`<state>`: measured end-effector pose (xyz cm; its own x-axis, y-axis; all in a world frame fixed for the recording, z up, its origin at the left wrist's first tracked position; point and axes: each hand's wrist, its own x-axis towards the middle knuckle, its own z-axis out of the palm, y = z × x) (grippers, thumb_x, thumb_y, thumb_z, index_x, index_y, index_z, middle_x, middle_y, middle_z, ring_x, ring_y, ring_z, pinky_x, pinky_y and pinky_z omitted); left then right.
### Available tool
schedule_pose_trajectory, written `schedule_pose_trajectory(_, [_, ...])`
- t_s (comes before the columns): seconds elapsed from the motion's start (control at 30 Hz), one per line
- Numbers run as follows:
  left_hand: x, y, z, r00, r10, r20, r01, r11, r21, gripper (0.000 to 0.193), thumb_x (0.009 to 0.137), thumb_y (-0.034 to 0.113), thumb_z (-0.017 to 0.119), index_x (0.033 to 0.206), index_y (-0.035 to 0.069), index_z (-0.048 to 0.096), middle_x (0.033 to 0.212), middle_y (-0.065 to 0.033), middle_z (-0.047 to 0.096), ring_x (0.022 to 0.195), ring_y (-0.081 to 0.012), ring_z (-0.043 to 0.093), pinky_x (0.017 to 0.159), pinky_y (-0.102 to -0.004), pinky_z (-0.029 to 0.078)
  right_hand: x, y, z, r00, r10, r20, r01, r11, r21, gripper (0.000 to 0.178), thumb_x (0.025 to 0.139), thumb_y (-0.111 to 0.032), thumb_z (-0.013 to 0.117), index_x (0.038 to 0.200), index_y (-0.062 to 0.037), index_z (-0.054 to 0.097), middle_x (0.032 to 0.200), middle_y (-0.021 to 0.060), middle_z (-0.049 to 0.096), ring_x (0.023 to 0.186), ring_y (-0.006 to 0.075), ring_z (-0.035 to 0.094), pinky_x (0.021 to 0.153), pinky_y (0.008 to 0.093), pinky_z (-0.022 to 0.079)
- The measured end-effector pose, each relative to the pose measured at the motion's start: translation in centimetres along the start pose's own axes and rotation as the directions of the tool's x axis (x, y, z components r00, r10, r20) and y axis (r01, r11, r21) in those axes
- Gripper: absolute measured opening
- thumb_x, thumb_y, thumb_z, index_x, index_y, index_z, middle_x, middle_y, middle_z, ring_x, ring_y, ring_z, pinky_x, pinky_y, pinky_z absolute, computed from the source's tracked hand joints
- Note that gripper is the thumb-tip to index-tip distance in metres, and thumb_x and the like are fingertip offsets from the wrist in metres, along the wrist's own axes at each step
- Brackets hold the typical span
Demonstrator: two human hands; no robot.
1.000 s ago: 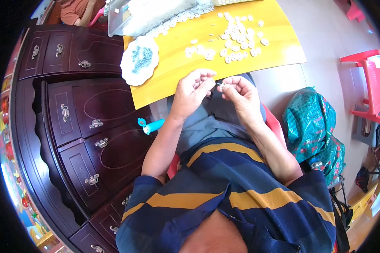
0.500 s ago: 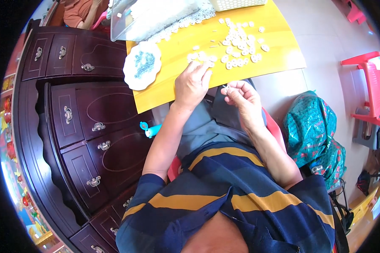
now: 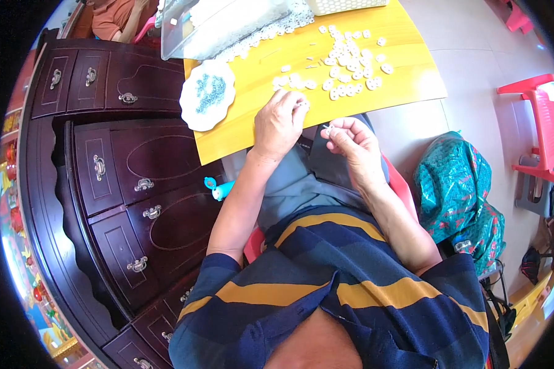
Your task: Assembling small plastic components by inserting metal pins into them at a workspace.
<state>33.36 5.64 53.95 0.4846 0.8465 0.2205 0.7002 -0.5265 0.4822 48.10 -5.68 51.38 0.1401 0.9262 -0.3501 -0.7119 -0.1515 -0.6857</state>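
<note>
My left hand [image 3: 280, 123] is over the near edge of the yellow table [image 3: 240, 132], its thumb and fingers pinched on a small white piece [image 3: 301, 104] that is mostly hidden. To its right and a little nearer to me, my right hand [image 3: 357, 142] pinches another small whitish piece [image 3: 328, 130] between thumb and forefinger, just off the table edge. Just beyond the left hand lies a small group of white rounded pieces [image 3: 294, 80] with holes. A larger scatter of the same pieces [image 3: 348, 61] spreads farther right, with a few thin pins [image 3: 311, 66] beside it.
A white scalloped plate [image 3: 191, 114] with small bluish-grey bits stands at the table's left. Behind are a clear bin [image 3: 228, 24] and a cream basket [image 3: 345, 5]. Dark wooden drawers [image 3: 148, 147] flank my left; a green bag [image 3: 452, 184] and red chair [image 3: 545, 123] are to the right.
My left hand has drawn back slightly from the small group, now with one white piece in its fingertips. The right hand stays almost still, keeping its piece.
</note>
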Motion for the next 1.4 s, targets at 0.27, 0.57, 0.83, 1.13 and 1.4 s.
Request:
schedule_pose_trajectory(0.27, [-1.4,-0.1,-0.5,0.989,-0.128,0.071,0.143,0.951,-0.275,0.011,0.091,0.011,0.066,0.097,0.002,0.061,0.080,-0.0083,0.064,0.064,-0.0177,0.061,0.061,-0.0324,0.051,-0.1,0.1,0.0,1.000,0.003,0.006,-0.003,1.000,-0.001,0.013,0.095,-0.007,0.063,0.107,-0.0027,0.061,0.097,0.0071,0.072,0.077,0.0073,0.062,0.071,0.0197,0.049])
schedule_pose_trajectory(0.57, [-3.0,2.0,-1.6,0.918,-0.244,0.313,0.397,0.531,-0.749,0.013,0.095,0.008,0.063,0.107,0.002,0.063,0.082,0.0023,0.061,0.068,-0.0027,0.055,0.059,-0.0182,0.047,-0.1,0.3,0.0,0.999,-0.012,0.034,0.014,0.999,-0.040,0.014,0.096,-0.011,0.064,0.108,-0.0045,0.062,0.096,0.0060,0.071,0.079,0.0082,0.063,0.073,0.0208,0.050])
schedule_pose_trajectory(0.83, [-3.6,2.8,-1.5,0.913,-0.225,0.341,0.408,0.493,-0.768,0.020,0.094,0.008,0.065,0.113,0.000,0.062,0.089,-0.0005,0.063,0.072,-0.0042,0.056,0.065,-0.0184,0.047,-0.2,0.4,0.2,0.998,-0.031,0.059,0.033,0.998,-0.046,0.014,0.096,-0.011,0.064,0.107,-0.0045,0.062,0.096,0.0058,0.071,0.079,0.0078,0.063,0.074,0.0210,0.050])
schedule_pose_trajectory(1.13, [-3.8,2.6,-1.2,0.943,-0.155,0.293,0.329,0.550,-0.768,0.016,0.094,0.002,0.062,0.110,-0.001,0.063,0.090,-0.0015,0.066,0.079,-0.0053,0.063,0.071,-0.0192,0.051,-0.2,0.3,0.1,0.997,-0.034,0.063,0.037,0.998,-0.052,0.011,0.096,-0.006,0.062,0.106,-0.0012,0.062,0.096,0.0055,0.071,0.083,0.0074,0.065,0.075,0.0200,0.052])
schedule_pose_trajectory(1.4, [-3.7,2.2,-0.8,0.965,-0.101,0.240,0.253,0.584,-0.771,0.016,0.092,0.000,0.064,0.107,-0.003,0.067,0.090,-0.0029,0.066,0.080,-0.0064,0.064,0.071,-0.0196,0.052,0.0,0.6,0.0,0.996,-0.041,0.075,0.046,0.997,-0.066,0.013,0.096,-0.010,0.063,0.107,-0.0021,0.063,0.095,0.0042,0.070,0.083,0.0068,0.064,0.074,0.0202,0.050])
